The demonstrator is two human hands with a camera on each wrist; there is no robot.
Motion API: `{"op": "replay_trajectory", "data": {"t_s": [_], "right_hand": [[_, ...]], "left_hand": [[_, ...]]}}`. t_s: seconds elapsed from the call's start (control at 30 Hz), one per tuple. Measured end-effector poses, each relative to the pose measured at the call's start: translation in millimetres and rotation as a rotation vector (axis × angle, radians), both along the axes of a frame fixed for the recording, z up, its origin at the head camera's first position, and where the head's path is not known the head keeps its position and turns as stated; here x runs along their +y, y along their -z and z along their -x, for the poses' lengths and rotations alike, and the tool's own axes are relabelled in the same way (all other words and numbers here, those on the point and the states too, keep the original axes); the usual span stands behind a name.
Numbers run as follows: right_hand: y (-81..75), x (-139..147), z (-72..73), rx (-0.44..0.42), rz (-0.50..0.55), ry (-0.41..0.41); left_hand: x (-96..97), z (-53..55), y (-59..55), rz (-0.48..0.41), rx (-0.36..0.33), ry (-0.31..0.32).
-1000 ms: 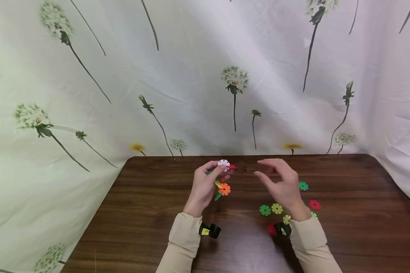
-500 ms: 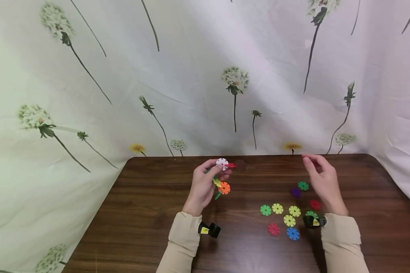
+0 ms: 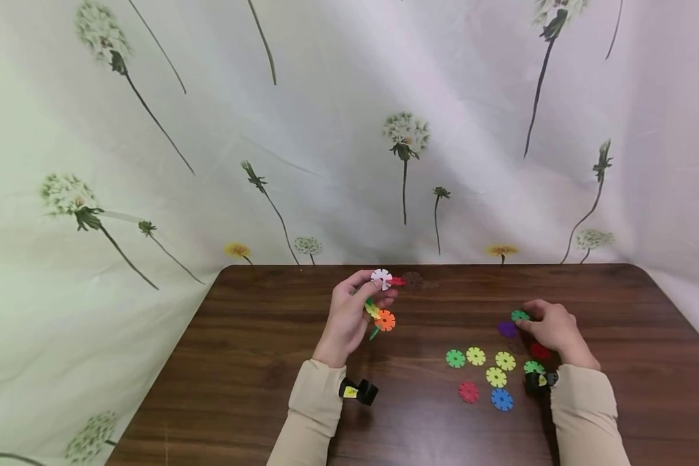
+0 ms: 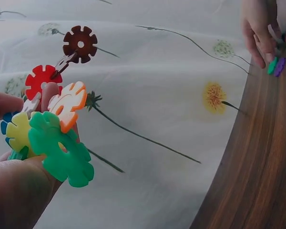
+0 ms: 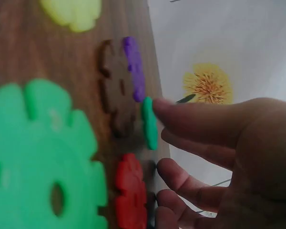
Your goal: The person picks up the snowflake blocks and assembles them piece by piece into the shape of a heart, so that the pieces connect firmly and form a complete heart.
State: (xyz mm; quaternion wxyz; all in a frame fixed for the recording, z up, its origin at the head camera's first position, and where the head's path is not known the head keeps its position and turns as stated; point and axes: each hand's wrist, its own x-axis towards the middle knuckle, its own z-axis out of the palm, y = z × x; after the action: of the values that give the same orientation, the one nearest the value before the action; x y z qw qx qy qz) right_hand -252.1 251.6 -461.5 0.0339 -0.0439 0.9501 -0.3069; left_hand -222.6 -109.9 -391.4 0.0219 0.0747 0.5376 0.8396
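My left hand (image 3: 345, 318) pinches a joined chain of slotted plastic discs above the table. In it I see a white disc (image 3: 381, 279), a red disc (image 4: 42, 81), a brown disc (image 4: 80, 44), an orange disc (image 3: 385, 320), a yellow disc (image 4: 20, 131) and a green disc (image 4: 61, 149); the fingers hide part of the chain. At the right, my right hand (image 3: 558, 331) is down by a loose green disc (image 3: 520, 316) on the table, thumb and forefinger on either side. Its thumb tip appears to touch the disc; the other fingers are loosely bent.
Around the right hand lie a purple disc (image 3: 507, 329), a brown disc (image 5: 120, 88) and a red disc (image 3: 540, 351). Nearer are several yellow, green and red discs and a blue disc (image 3: 501, 399). A flowered cloth (image 3: 338, 129) hangs behind the wooden table (image 3: 239, 362).
My right hand has moved away from the left hand to the right, then down to the loose green disc. The left hand stays nearly still with the chain.
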Motion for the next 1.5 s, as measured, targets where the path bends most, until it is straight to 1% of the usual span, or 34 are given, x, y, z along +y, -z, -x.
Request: {"op": "replay_trajectory", "data": {"t_s": [0.1, 0.27, 0.5, 0.8, 0.93, 1.0, 1.07, 1.17, 1.27, 1.37, 1.5], "right_hand": [[0.1, -2, -0.1, 0.006, -0.033, 0.001], [1.1, -3, 0.4, 0.005, -0.051, 0.014], [-3.1, -2, 0.9, -0.039, -0.043, 0.043], [-3.9, -2, -0.8, -0.036, -0.006, 0.051], [-3.2, -4, -2.1, -0.012, 0.007, 0.056], [-3.1, -6, -2.0, 0.015, 0.015, 0.056], [-4.7, -8, -1.5, 0.044, 0.050, 0.055], [-11.3, -12, -0.8, 0.103, 0.121, 0.059], [-23.9, -20, -2.0, 0.172, 0.205, 0.052], [-39.8, -33, -7.2, 0.240, 0.266, 0.036], [-61.7, -53, -18.6, 0.290, 0.342, -0.004]], "left_hand": [[0.5, 0.1, -0.3, -0.004, 0.002, 0.003], [1.1, -0.2, -0.8, -0.002, -0.001, 0.001], [0.9, -0.9, -0.6, 0.004, -0.002, -0.003], [0.2, 0.6, 1.0, 0.015, -0.001, 0.002], [0.3, 1.3, 1.9, 0.015, 0.000, 0.003], [0.3, 1.4, 2.4, 0.015, 0.001, 0.004], [0.2, 1.2, 2.6, 0.015, 0.001, 0.001], [0.1, 0.8, 2.7, 0.013, 0.000, -0.003], [0.2, 0.9, 2.6, 0.011, 0.003, -0.006], [0.0, 1.1, 2.5, 0.011, 0.010, -0.005], [-0.1, 1.1, 2.4, 0.011, 0.018, -0.005]]}}
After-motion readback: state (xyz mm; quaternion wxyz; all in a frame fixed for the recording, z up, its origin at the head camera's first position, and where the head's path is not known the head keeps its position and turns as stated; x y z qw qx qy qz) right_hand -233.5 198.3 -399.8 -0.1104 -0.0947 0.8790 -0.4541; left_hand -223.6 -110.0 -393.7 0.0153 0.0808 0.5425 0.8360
